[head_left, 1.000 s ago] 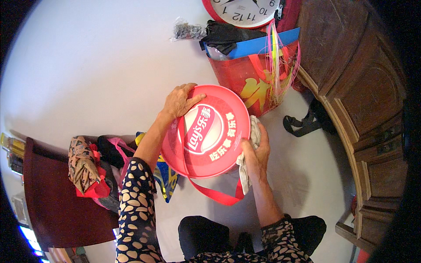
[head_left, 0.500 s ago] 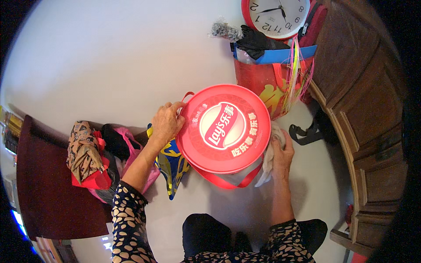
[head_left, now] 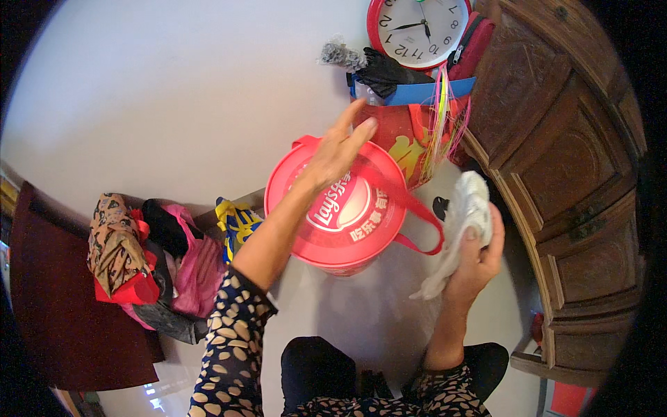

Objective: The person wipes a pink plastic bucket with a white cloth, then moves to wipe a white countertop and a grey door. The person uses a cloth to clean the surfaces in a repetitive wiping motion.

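Note:
A round red bucket [head_left: 351,226] with a printed lid stands in front of me, its lid facing up. Over the lid's far part reaches my left hand [head_left: 340,149], fingers stretched and apart, holding nothing; whether its palm touches the lid I cannot tell. A red strap handle [head_left: 424,226] crosses the lid's right side and loops out beyond the rim. To the right of the bucket, my right hand [head_left: 479,260] grips a crumpled white cloth [head_left: 463,205], raised and apart from the bucket.
Behind the bucket stands a red bag [head_left: 389,125] with a round clock [head_left: 417,38], a red zipped pouch [head_left: 474,47] and coloured strands [head_left: 441,118]. Carved wooden panels [head_left: 556,174] line the right. At left lie a patterned tan cloth [head_left: 114,243] and a pink bag [head_left: 198,274].
My left hand has moved from the bucket's left rim to over its lid. My right hand has drawn the cloth away rightward. The bucket sits more left and its strap has swung to the right.

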`<state>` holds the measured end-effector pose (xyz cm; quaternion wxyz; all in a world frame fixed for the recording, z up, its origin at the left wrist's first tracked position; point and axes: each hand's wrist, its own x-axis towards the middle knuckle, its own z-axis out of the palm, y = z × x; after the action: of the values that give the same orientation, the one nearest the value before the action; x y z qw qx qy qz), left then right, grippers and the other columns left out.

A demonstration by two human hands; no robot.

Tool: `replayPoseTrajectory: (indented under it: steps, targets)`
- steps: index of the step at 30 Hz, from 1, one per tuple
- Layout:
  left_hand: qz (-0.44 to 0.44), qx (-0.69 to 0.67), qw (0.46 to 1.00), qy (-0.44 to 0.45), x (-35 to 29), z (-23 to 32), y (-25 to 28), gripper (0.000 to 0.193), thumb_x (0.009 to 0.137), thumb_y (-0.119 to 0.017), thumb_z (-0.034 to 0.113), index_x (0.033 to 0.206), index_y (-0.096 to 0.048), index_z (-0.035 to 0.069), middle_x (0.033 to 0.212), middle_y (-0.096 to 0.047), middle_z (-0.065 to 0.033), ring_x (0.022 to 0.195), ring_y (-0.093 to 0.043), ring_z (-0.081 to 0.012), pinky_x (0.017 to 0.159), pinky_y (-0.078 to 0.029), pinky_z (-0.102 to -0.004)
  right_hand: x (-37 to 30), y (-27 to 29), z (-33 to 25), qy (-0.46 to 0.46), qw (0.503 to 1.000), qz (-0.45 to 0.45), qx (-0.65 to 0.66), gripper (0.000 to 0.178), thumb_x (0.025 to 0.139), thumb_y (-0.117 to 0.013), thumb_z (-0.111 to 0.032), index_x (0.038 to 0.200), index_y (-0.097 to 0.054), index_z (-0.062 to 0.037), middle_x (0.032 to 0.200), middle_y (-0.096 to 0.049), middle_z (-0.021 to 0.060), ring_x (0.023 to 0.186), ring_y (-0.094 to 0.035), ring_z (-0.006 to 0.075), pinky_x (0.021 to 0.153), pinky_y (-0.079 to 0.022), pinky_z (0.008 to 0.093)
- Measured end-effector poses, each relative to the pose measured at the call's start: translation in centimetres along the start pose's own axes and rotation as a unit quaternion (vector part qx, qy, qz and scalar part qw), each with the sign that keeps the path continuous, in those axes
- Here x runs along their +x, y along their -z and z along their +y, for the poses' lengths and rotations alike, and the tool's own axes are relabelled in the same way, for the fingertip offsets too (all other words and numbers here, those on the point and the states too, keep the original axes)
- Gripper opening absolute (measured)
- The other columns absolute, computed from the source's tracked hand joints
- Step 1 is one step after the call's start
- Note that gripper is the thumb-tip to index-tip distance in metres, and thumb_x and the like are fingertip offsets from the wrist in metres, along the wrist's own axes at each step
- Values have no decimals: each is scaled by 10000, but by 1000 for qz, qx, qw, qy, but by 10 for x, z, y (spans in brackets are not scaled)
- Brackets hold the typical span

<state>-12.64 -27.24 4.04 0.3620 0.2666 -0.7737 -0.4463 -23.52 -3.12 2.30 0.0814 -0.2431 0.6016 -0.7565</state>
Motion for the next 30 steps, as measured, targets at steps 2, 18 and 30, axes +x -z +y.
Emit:
replayPoseTrajectory:
  steps: [2,18,30]
  targets:
    - [7,63,998,12,-25,-22,27,602,930,-576,365,1389,-407,15,1355,-485,-204,1201,-502,-295,1023,-383,-364,-14,-9,11,109,988,-72,-83,449,870,-579,-88,1301,-490,-1,1256,-543,182,1139,-536,282,983,-421,386]
    - [101,305,944,75,-142,-52,49,773,785,-755,284,1400,-353,43,1446,-225,-289,1305,-335,-452,1058,-361,-470,49,-99,75,337,736,-287,-512,372,849,-526,-180,1219,-562,-199,1199,-537,83,1010,-514,295,737,-430,458]
    - [341,-124,916,171,-147,-68,30,597,891,-609,58,1410,-329,-31,1325,-502,-161,1162,-521,-207,988,-424,-312,49,-122,77,408,714,-417,-387,469,740,-638,-112,1202,-595,-178,1104,-564,101,945,-528,298,762,-469,430]
